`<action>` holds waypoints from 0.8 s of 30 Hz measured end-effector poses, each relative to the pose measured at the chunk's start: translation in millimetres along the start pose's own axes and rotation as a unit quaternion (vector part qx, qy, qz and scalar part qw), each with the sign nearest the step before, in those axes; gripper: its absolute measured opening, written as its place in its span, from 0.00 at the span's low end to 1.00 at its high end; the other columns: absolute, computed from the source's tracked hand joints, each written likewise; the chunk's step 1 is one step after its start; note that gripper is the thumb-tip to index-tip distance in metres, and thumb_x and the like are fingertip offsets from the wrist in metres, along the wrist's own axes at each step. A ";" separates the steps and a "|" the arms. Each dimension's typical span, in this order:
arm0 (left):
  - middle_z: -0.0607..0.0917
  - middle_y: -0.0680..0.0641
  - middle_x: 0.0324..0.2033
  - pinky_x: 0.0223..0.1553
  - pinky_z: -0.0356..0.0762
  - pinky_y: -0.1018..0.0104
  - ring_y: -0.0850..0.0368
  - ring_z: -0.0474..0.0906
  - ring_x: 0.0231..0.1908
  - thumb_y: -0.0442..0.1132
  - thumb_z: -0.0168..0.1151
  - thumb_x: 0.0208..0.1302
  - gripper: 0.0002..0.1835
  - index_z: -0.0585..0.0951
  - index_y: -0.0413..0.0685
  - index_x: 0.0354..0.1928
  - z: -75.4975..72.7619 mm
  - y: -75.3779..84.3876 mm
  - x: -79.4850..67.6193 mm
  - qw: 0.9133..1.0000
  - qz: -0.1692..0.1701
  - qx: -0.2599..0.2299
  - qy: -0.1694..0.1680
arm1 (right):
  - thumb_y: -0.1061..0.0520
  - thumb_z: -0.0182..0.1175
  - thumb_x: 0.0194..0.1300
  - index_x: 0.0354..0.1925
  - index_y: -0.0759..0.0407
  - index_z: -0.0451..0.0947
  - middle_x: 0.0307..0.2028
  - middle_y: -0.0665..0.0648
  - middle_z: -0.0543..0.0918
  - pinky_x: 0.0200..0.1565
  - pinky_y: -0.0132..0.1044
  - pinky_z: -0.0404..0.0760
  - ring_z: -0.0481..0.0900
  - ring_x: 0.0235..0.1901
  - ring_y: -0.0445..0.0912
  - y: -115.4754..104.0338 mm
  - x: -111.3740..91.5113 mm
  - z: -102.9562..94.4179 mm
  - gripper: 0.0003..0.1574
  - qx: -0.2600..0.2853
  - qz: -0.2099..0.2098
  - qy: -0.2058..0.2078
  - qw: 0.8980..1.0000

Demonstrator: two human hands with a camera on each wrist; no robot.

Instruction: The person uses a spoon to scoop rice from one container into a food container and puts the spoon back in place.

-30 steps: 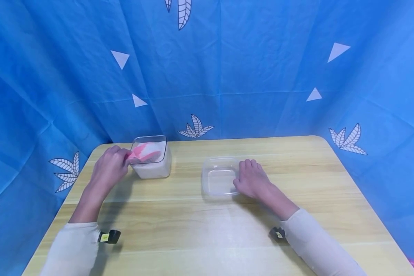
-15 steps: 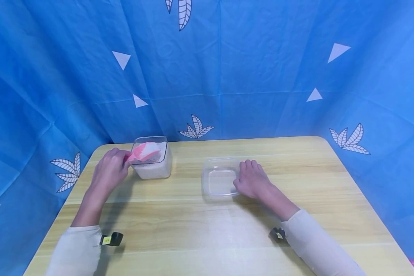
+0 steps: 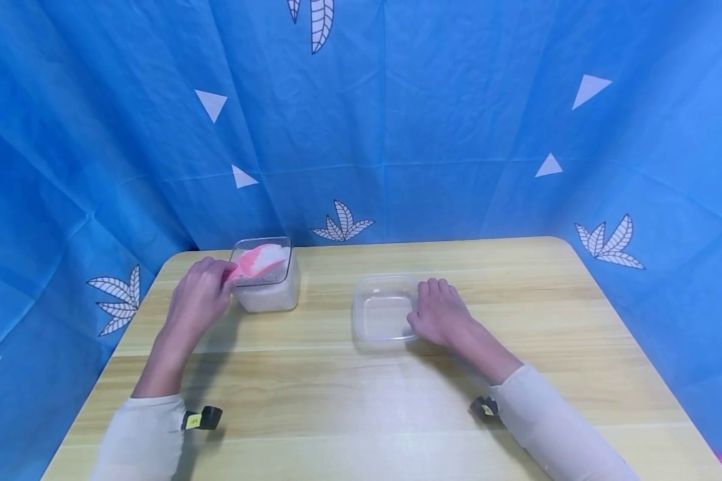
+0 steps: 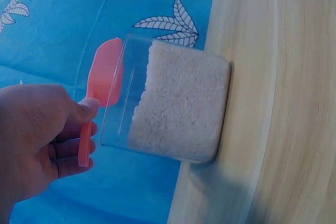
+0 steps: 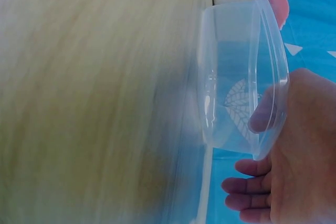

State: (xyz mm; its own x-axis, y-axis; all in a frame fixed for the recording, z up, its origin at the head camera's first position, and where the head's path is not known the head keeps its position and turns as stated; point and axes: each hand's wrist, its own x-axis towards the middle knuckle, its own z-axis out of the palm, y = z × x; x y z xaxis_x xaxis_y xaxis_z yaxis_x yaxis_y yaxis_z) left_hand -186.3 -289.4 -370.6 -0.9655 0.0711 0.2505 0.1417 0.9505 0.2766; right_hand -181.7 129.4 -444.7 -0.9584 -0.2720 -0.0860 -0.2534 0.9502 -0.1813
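My left hand [image 3: 197,295] pinches the handle of the pink scoop [image 3: 250,262], which carries white grains at the mouth of the square jar [image 3: 271,298]. My right hand [image 3: 440,312] grips the clear tub [image 5: 231,51] by its side rim. The scoop seems light, stiff; the handle suits a level hold. The tub looks thin, bendable.

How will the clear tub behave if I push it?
The clear tub probably feels light and slides easily, since it looks empty. Tipping seems unlikely: it's wider than tall. It looks thin-walled, so it may flex under a squeeze.
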 end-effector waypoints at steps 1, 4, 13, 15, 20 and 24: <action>0.81 0.34 0.45 0.46 0.78 0.43 0.40 0.76 0.45 0.36 0.64 0.65 0.19 0.79 0.35 0.55 0.2 1.1 -0.1 1.000 -0.001 -0.002 -0.002 | 0.48 0.48 0.62 0.41 0.61 0.64 0.37 0.58 0.66 0.44 0.43 0.63 0.62 0.40 0.53 -0.1 -0.2 -0.1 0.18 0.001 0.000 0.000 1.000; 0.80 0.35 0.46 0.47 0.78 0.43 0.40 0.75 0.45 0.36 0.64 0.64 0.19 0.78 0.35 0.56 0.8 3.9 -0.1 1.000 -0.001 -0.006 -0.005 | 0.48 0.48 0.62 0.40 0.61 0.63 0.37 0.58 0.66 0.44 0.43 0.63 0.62 0.40 0.52 -0.6 -0.5 -0.4 0.18 0.003 0.002 0.000 1.000; 0.81 0.36 0.44 0.46 0.79 0.46 0.42 0.76 0.44 0.37 0.65 0.64 0.18 0.79 0.36 0.55 4.9 15.4 -1.0 1.000 0.014 -0.012 0.001 | 0.48 0.47 0.61 0.40 0.61 0.63 0.37 0.58 0.66 0.44 0.43 0.63 0.62 0.40 0.52 -1.3 -0.2 -1.3 0.18 0.002 0.006 -0.003 1.000; 0.81 0.36 0.43 0.45 0.79 0.46 0.43 0.75 0.44 0.37 0.65 0.64 0.19 0.79 0.37 0.55 5.2 18.6 -1.2 1.000 0.016 -0.013 0.004 | 0.48 0.47 0.62 0.41 0.61 0.63 0.37 0.58 0.66 0.44 0.43 0.63 0.62 0.40 0.52 -1.4 -0.3 -1.3 0.18 0.001 0.006 -0.004 1.000; 0.81 0.37 0.44 0.44 0.79 0.47 0.43 0.75 0.43 0.37 0.66 0.63 0.19 0.80 0.37 0.55 4.7 29.0 -2.1 0.999 0.028 -0.014 0.013 | 0.47 0.47 0.63 0.41 0.61 0.63 0.37 0.58 0.66 0.44 0.43 0.63 0.62 0.41 0.52 -1.6 -0.8 -1.4 0.19 -0.001 0.006 -0.007 1.000; 0.82 0.37 0.43 0.43 0.79 0.47 0.43 0.76 0.43 0.38 0.67 0.63 0.18 0.80 0.37 0.53 5.3 37.6 -2.4 0.998 0.052 -0.015 0.024 | 0.47 0.47 0.63 0.41 0.61 0.63 0.37 0.57 0.66 0.44 0.43 0.63 0.62 0.40 0.52 -1.9 -1.1 -1.4 0.18 0.000 0.006 -0.006 1.000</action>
State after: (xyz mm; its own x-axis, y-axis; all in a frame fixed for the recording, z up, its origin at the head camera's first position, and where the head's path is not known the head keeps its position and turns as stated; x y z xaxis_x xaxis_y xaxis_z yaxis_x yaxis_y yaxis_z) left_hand -179.7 -252.2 -365.7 -0.9333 0.1541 0.3243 0.2485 0.9292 0.2737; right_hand -180.3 128.2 -442.8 -0.9597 -0.2627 -0.1002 -0.2421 0.9534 -0.1802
